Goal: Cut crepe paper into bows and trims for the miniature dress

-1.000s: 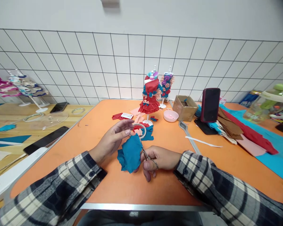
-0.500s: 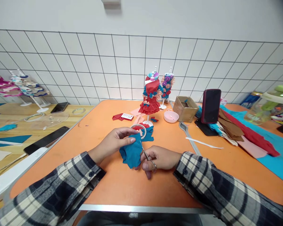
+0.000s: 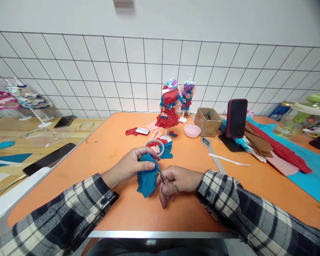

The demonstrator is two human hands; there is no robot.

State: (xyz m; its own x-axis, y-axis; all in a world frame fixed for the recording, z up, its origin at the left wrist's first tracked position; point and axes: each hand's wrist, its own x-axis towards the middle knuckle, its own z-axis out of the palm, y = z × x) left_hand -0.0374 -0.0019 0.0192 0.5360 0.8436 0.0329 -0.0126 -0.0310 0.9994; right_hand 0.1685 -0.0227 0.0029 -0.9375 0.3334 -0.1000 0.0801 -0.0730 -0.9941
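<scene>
Between thumb and fingers, my left hand (image 3: 134, 163) grips a ruffled piece of teal fabric (image 3: 147, 179) that hangs over the orange table (image 3: 117, 209). My right hand (image 3: 177, 181) has its fingers in the handles of small metal scissors (image 3: 164, 177), whose blades point up and left at the fabric's right edge. The blade tips are partly hidden by the fabric and my left fingers. Just beyond my left hand lies a roll of tape (image 3: 162, 149), beside teal scraps (image 3: 167, 151) and red and pink pieces.
Two small dress forms, one in a red dress (image 3: 168, 106), stand near the wall. Right of them are a pink bowl (image 3: 192, 131), a cardboard box (image 3: 208, 122), an upright phone (image 3: 236, 119) and piled fabrics (image 3: 285, 153). Another phone (image 3: 49, 158) lies at the left.
The teal fabric is now more bunched and narrower in my left hand. The scissors and my right hand have stayed close to its right edge. The view has shifted slightly.
</scene>
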